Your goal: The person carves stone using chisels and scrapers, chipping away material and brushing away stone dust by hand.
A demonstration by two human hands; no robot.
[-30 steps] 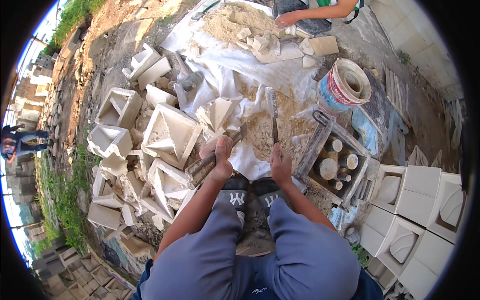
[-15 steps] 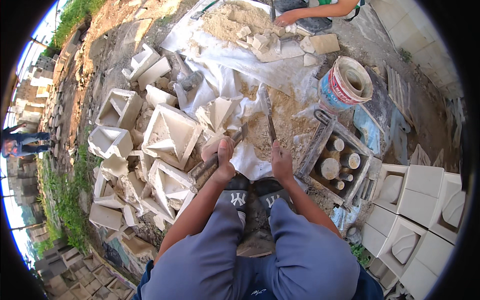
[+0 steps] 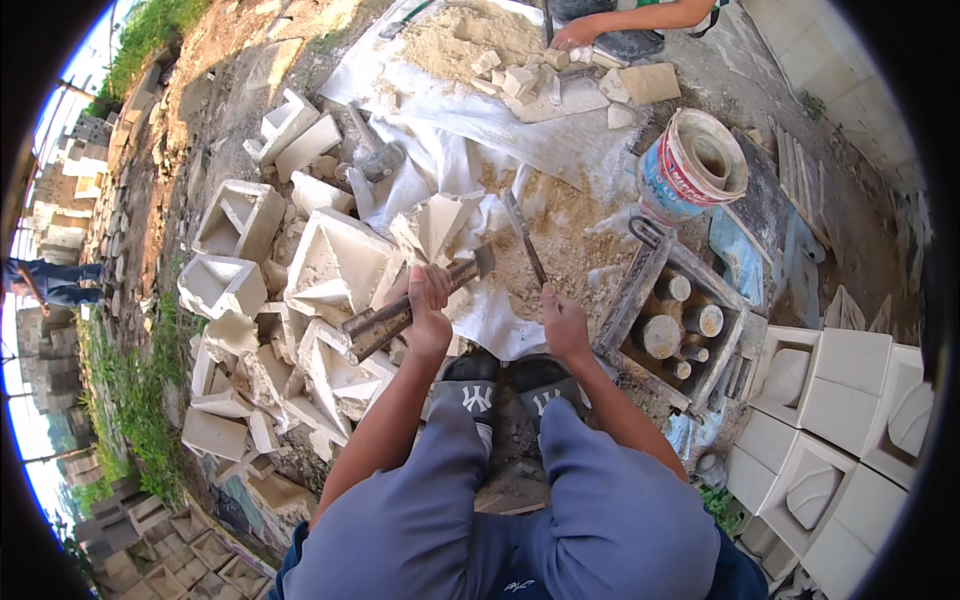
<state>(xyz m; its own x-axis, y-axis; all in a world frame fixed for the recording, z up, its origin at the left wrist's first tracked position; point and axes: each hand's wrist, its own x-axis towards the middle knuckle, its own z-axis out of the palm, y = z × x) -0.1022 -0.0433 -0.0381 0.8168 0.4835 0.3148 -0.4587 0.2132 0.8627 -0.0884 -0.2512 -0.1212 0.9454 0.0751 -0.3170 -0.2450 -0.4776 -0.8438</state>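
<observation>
Head camera view: we found both of the person's hands occupied, each closed around a tool. The left hand [image 3: 430, 315] was grasping a thick, dirt-stained bar [image 3: 375, 328] partway along its length; the bar lay aslant, its lower end over the broken blocks [image 3: 345, 265] and its flat, blade-like end pointing up and to the right. The right hand [image 3: 565, 328] was gripping the near end of a long, narrow tool [image 3: 525, 238], which slanted up and to the left above a sandy patch [image 3: 560, 215]. We observed the two tools apart, with white sheeting [image 3: 495, 325] between and below the hands.

To the right we noted a grimy box frame [image 3: 630, 287] containing several upright cylinders [image 3: 658, 337], and beyond it a bucket [image 3: 680, 185] with a pale, smeared rim. A hammer [image 3: 380, 160] lay beyond the blocks. At the far edge, a co-worker's hand [image 3: 575, 35] was near stone fragments [image 3: 520, 80]; we could not tell its grip.
</observation>
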